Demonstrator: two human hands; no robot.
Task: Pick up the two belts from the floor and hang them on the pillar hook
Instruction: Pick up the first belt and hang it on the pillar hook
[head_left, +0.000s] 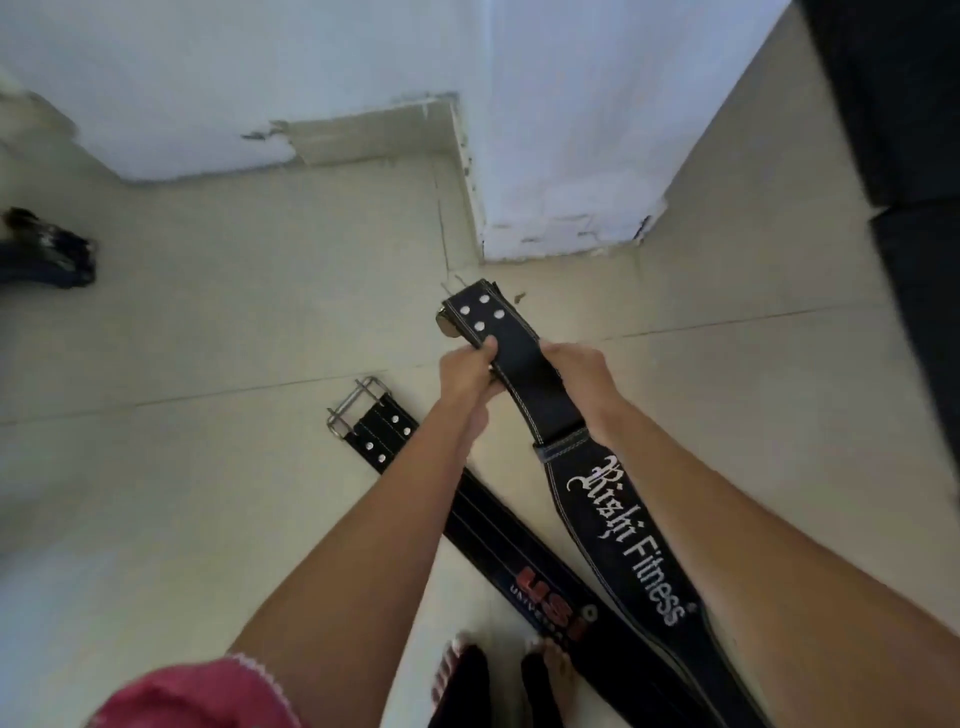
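Observation:
A wide black belt with white lettering (613, 519) is lifted at its buckle end, where four silver rivets show. My left hand (467, 371) grips its left edge and my right hand (582, 376) grips its right edge, just below the rivets. Its wide back part trails down toward the lower right. A second black belt with red lettering (498, 530) lies flat on the tiled floor under my left forearm, its silver buckle (358, 402) pointing up-left. The white pillar (561, 156) stands just beyond; no hook is visible on it.
White walls meet the pillar in a corner with chipped paint at the base. A dark object (47, 249) lies on the floor at the left edge. Dark equipment (904, 156) fills the right edge. My feet (504, 675) stand at the bottom.

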